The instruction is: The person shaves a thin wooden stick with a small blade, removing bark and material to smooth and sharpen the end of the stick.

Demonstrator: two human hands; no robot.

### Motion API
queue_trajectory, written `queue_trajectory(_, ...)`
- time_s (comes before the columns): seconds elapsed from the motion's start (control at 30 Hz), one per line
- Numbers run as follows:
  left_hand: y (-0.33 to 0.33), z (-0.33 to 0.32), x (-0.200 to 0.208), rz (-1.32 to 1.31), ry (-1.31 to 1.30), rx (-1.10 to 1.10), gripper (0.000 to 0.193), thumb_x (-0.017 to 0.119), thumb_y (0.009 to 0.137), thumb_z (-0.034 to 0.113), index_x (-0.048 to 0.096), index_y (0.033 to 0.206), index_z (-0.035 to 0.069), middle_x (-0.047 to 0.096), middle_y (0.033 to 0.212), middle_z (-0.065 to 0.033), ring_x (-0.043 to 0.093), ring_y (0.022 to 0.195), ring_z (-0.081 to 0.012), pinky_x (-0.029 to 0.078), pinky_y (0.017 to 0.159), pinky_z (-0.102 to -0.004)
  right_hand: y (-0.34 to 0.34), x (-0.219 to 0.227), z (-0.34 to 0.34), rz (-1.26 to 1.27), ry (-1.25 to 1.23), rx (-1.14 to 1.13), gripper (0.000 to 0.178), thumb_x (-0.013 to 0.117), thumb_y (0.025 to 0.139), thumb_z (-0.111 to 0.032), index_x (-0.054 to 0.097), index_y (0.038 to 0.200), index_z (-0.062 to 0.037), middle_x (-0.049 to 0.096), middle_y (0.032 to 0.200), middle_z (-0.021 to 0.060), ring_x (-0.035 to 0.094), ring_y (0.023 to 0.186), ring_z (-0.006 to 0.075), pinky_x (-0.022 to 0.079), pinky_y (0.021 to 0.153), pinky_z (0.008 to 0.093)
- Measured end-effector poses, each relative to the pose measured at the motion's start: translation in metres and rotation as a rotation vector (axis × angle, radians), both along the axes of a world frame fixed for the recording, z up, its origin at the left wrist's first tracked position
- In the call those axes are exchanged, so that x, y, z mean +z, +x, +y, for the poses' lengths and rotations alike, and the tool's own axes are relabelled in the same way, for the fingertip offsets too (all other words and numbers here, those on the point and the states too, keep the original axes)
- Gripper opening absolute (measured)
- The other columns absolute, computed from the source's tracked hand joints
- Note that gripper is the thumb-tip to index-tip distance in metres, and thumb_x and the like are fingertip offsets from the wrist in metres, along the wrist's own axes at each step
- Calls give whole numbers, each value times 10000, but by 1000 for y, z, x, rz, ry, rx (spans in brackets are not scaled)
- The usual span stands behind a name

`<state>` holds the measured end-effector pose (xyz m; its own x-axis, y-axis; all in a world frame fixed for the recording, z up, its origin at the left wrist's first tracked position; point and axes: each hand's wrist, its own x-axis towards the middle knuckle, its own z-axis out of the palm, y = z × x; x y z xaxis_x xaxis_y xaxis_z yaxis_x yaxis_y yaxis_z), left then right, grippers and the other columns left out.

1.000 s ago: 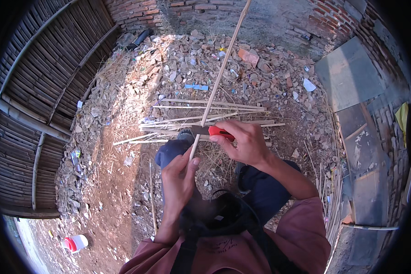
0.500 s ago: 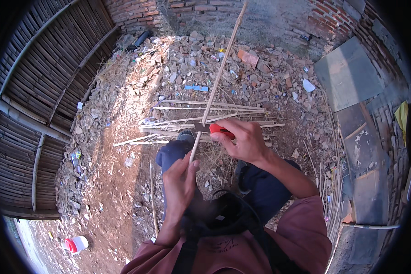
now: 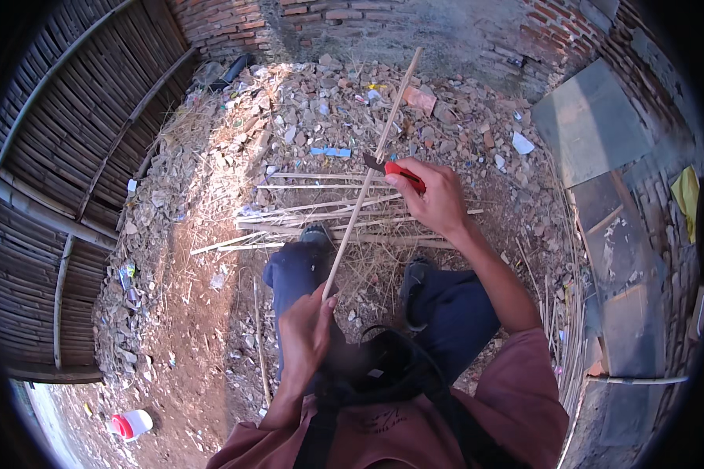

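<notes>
My left hand (image 3: 305, 327) is closed round the lower end of a long, thin bamboo strip (image 3: 353, 222), which slants up and away to the right. In my right hand (image 3: 440, 197) is a red-handled utility knife (image 3: 406, 177), gripped with its dark blade pointing left. The blade lies against the strip a little beyond its middle, and a pale curl or nick shows beside it. Under the strip, several cut bamboo strips (image 3: 289, 227) lie in a loose pile on the ground, just past my feet.
Rubble and stone chips (image 3: 305, 117) cover the ground up to a brick wall (image 3: 352, 31). A bamboo-slat wall (image 3: 55, 117) stands on the left, and grey panels (image 3: 590, 125) lean on the right. A red-and-white container (image 3: 133, 424) lies at lower left.
My right hand has slid the knife up along the strip, away from my left hand. My left hand has come slightly toward me, drawing the strip's far end nearer.
</notes>
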<state>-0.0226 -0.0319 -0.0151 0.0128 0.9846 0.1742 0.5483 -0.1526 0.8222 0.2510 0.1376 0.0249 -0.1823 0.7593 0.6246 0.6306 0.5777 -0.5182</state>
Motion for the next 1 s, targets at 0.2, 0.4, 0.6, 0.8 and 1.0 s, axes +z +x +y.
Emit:
queue_trajectory(0.2,-7,-19,0,-19,-44,-32,294,693,1046,138,746,1312,25,613,750,-204,596,660,-378,472,646,-446,28,-1,30,-8,-101,-103,332,728,1049,-368,796,1135,-55,742,747,116,694,613,236,507,592,372)
queue_trajectory(0.4,-15,-35,-6,-12,-85,-15,273,733,1034,129,767,1267,-10,576,716,-138,562,643,-228,433,618,-390,48,-7,52,-19,-177,-189,278,722,1058,-298,785,1100,-30,689,700,73,586,598,124,445,577,320)
queue_trajectory(0.6,-17,-43,-9,-46,-134,-1,259,731,1038,125,772,1253,-14,597,722,-136,569,636,-219,435,614,-382,44,-19,57,-42,-66,-203,329,726,1038,-418,804,1126,-111,702,698,89,663,594,246,485,578,387)
queue_trajectory(0.8,-21,-48,-16,-69,-148,3,264,741,1035,132,779,1258,-3,633,737,-125,572,638,-191,441,613,-383,40,-12,58,103,-122,-333,332,686,1085,-344,799,1134,-35,672,701,67,552,605,135,428,590,343)
queue_trajectory(1.0,-51,-79,-20,-82,-379,44,280,762,1032,169,792,1257,5,735,821,-116,632,760,-118,496,675,-332,178,-10,91,357,-91,-581,477,623,1099,-467,791,1180,-28,715,767,88,627,696,172,480,666,357)
